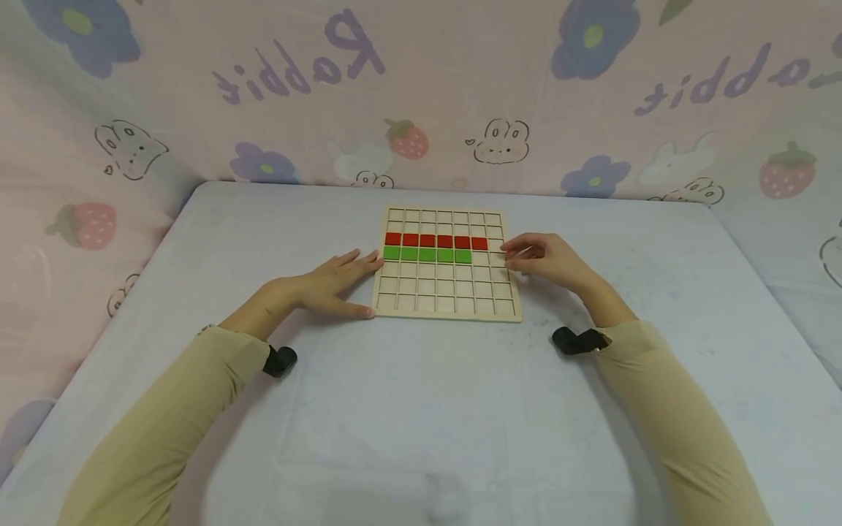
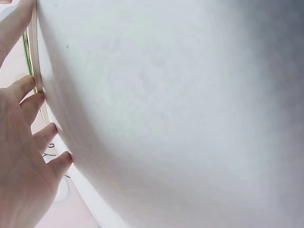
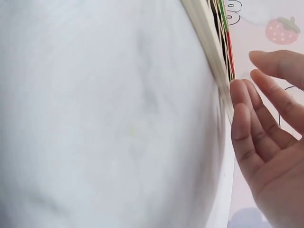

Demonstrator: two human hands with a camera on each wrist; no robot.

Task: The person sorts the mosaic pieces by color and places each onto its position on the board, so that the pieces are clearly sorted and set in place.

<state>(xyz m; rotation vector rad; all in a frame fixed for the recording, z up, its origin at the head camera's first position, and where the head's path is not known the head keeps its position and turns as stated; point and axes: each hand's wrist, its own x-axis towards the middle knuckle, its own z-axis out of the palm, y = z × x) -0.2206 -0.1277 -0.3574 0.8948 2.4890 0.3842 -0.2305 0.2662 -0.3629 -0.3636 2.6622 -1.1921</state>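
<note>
A pale wooden grid board [image 1: 435, 302] lies flat on the white table. One of its rows holds several red square tiles [image 1: 427, 241], and the row just nearer holds several green square tiles [image 1: 427, 254]; both start at the left side. My left hand [image 1: 327, 286] spreads its fingers and thumb along the board's left edge, touching it. At the right edge, my right hand [image 1: 552, 259] has loosely bent fingers close against the board. In the right wrist view its thumb and index finger stand apart, and nothing shows between them.
The white table [image 1: 408, 416] stretches around the board on every side. Behind it hangs a pink curtain [image 1: 454, 95] printed with rabbits, strawberries and flowers. A black wrist device sits at the left cuff [image 1: 281, 361] and another at the right cuff [image 1: 577, 341].
</note>
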